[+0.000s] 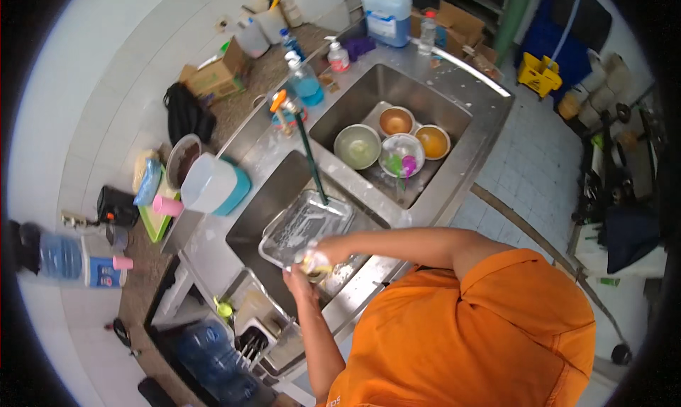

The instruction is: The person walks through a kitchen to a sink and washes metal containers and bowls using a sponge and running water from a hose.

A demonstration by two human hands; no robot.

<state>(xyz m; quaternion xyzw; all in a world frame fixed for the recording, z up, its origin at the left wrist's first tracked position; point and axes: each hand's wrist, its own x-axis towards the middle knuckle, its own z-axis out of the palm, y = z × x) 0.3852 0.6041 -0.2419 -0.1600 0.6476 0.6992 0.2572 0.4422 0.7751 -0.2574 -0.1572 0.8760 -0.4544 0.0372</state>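
A soapy metal tray [306, 223] is tilted in the near sink basin [266, 199], under a dark green hose [313, 159] that hangs from an orange-handled tap [279, 102]. My left hand [302, 283] grips the tray's near corner. Against that same corner, my right hand [331, 250] holds a whitish and yellow cloth or sponge [315, 260], blurred and partly covered by the fingers. Round bowls [357, 147], one with a green and a magenta utensil in it, stand in the other basin [447, 106].
Soap bottles [306, 85] and a large jug of blue liquid [387, 21] stand behind the basins. A white and teal container [210, 183] sits on the left ledge. Below it, another metal tray [255, 295] holds a utensil holder. Large blue water bottles [207, 348] stand lower left.
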